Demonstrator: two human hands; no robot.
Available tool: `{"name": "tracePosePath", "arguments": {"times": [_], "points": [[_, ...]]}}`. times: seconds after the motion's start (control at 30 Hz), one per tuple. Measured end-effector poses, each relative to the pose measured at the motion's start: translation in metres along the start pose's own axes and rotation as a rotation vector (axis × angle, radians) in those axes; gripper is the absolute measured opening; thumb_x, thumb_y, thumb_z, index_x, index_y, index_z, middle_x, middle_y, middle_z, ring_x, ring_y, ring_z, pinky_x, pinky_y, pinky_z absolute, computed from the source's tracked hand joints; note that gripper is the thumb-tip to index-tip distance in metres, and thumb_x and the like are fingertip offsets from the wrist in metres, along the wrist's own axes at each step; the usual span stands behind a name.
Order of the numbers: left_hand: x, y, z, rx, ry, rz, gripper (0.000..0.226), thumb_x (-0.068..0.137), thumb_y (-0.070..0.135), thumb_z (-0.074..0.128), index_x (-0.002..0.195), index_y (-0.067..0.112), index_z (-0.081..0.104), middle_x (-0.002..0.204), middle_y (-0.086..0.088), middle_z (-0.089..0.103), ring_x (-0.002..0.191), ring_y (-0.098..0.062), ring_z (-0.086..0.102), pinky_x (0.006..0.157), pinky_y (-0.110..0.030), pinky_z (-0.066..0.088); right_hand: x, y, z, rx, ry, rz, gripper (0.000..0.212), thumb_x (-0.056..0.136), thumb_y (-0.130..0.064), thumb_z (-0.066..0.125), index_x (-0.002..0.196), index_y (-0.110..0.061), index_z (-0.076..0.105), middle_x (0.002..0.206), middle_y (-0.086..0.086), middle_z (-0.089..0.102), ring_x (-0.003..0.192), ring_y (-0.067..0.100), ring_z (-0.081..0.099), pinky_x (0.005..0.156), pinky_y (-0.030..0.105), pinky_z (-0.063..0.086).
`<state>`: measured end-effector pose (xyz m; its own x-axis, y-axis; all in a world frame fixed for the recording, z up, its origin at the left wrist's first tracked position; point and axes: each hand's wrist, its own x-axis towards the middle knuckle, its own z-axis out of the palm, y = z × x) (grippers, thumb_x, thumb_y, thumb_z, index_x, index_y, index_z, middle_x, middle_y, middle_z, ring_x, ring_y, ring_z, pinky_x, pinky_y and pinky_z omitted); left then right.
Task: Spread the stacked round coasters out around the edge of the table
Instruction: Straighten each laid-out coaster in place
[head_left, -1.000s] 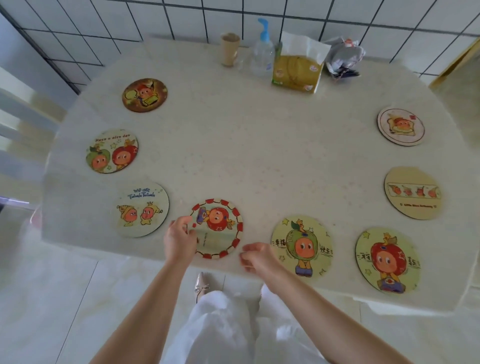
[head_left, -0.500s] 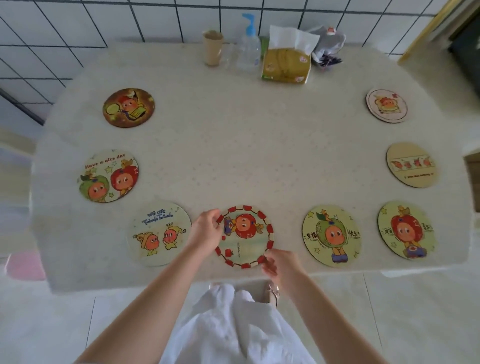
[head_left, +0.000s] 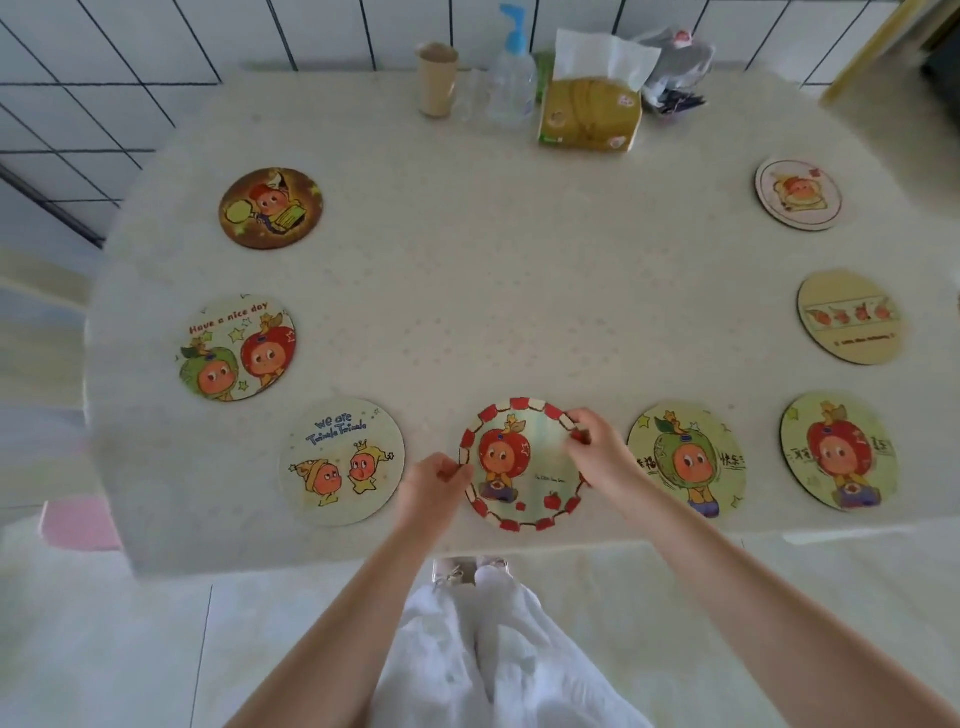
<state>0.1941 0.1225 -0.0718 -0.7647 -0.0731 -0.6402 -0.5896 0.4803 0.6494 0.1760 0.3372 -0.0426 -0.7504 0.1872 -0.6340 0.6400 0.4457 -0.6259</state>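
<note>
Hands are meeting on the red-checked coaster (head_left: 522, 465), which is lying flat at the near middle of the cream table (head_left: 478, 291). The left hand (head_left: 434, 486) is pinching its left rim, while the right hand (head_left: 597, 452) is gripping its upper right rim. To either side, the "We are" coaster (head_left: 342, 461) and the green-apple coaster (head_left: 687, 460) are lying apart from it, with a red-apple coaster (head_left: 839, 451) sitting at the near right corner. Farther back, four more coasters are lining the left and right edges. Against the tiled wall, a paper cup (head_left: 437, 79), a pump bottle (head_left: 513, 78) and a tissue pack (head_left: 589, 111) are standing together.
</note>
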Motion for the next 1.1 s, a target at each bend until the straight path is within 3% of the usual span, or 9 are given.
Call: {"name": "tracePosePath", "arguments": {"times": [0.1,0.2,0.37,0.53,0.63,0.7,0.83,0.97,1.1], "points": [[-0.013,-0.007,0.005,-0.104,0.007,-0.069,0.018,0.087,0.024,0.066,0.074,0.013,0.059,0.066,-0.006,0.07,0.063,-0.019,0.071,0.07,-0.041,0.061,0.012,-0.01,-0.004,-0.116,-0.1,-0.062,0.033,0.095,-0.007,0.043,0.122,-0.021,0.055,0.087,0.0,0.062,0.045,0.007,0.038,0.036,0.018,0.03],[-0.026,-0.013,0.012,-0.139,0.025,-0.093,0.017,0.087,0.02,0.067,0.077,0.007,0.061,0.07,-0.01,0.072,0.059,-0.018,0.072,0.066,-0.044,0.062,0.018,-0.016,0.0,-0.215,-0.163,-0.116,0.029,0.094,-0.004,0.044,0.117,-0.017,0.058,0.09,0.006,0.064,0.051,0.008,0.042,0.039,0.017,0.033],[-0.033,-0.014,0.016,-0.131,0.116,-0.113,0.018,0.088,0.021,0.065,0.078,0.007,0.061,0.07,-0.01,0.073,0.054,-0.016,0.071,0.06,-0.042,0.062,0.022,-0.021,0.013,-0.221,-0.16,-0.153,0.028,0.091,0.002,0.046,0.112,-0.009,0.061,0.09,0.011,0.063,0.064,0.016,0.05,0.056,0.032,0.041],[-0.023,-0.01,0.002,-0.071,0.125,-0.115,0.016,0.089,0.023,0.064,0.08,0.01,0.059,0.068,-0.007,0.072,0.053,-0.013,0.071,0.059,-0.036,0.062,0.027,-0.028,0.021,-0.245,-0.094,-0.125,0.041,0.086,0.004,0.053,0.126,-0.005,0.058,0.118,0.013,0.064,0.103,0.029,0.063,0.087,0.04,0.054],[-0.018,-0.013,-0.003,-0.032,0.109,-0.126,0.014,0.089,0.022,0.063,0.084,0.009,0.061,0.065,-0.007,0.073,0.055,-0.017,0.071,0.062,-0.039,0.062,0.025,-0.024,0.021,-0.364,-0.056,-0.115,0.03,0.087,0.0,0.051,0.114,-0.006,0.062,0.103,0.011,0.066,0.086,0.025,0.06,0.06,0.029,0.047],[-0.016,-0.014,-0.004,-0.023,0.112,-0.126,0.014,0.089,0.021,0.063,0.084,0.008,0.061,0.064,-0.008,0.072,0.055,-0.019,0.071,0.06,-0.04,0.062,0.025,-0.021,0.02,-0.415,-0.013,-0.118,0.021,0.088,-0.003,0.051,0.105,-0.006,0.063,0.096,0.012,0.065,0.078,0.025,0.056,0.055,0.029,0.04],[-0.017,-0.01,0.0,0.005,0.124,-0.112,0.012,0.091,0.02,0.061,0.085,0.009,0.06,0.065,-0.009,0.071,0.055,-0.019,0.07,0.056,-0.04,0.061,0.025,-0.02,0.02,-0.525,0.031,-0.134,0.019,0.089,-0.001,0.053,0.106,-0.006,0.056,0.105,0.01,0.056,0.084,0.022,0.053,0.068,0.028,0.043],[-0.021,-0.013,-0.011,0.202,0.199,-0.012,0.012,0.091,0.017,0.057,0.102,0.012,0.057,0.089,-0.002,0.068,0.071,-0.017,0.066,0.061,-0.033,0.057,0.025,-0.032,0.023,-0.544,0.087,-0.122,0.026,0.086,0.006,0.05,0.109,-0.007,0.054,0.11,0.008,0.052,0.09,0.024,0.056,0.075,0.032,0.05],[-0.017,-0.022,-0.049,0.264,0.375,0.007,0.018,0.088,0.011,0.053,0.104,0.013,0.061,0.095,-0.001,0.066,0.079,-0.017,0.058,0.062,-0.03,0.049,0.022,-0.06,0.044,-0.464,-0.034,-0.231,0.025,0.089,0.002,0.052,0.11,-0.008,0.058,0.113,0.009,0.056,0.094,0.019,0.057,0.081,0.028,0.048]]}}
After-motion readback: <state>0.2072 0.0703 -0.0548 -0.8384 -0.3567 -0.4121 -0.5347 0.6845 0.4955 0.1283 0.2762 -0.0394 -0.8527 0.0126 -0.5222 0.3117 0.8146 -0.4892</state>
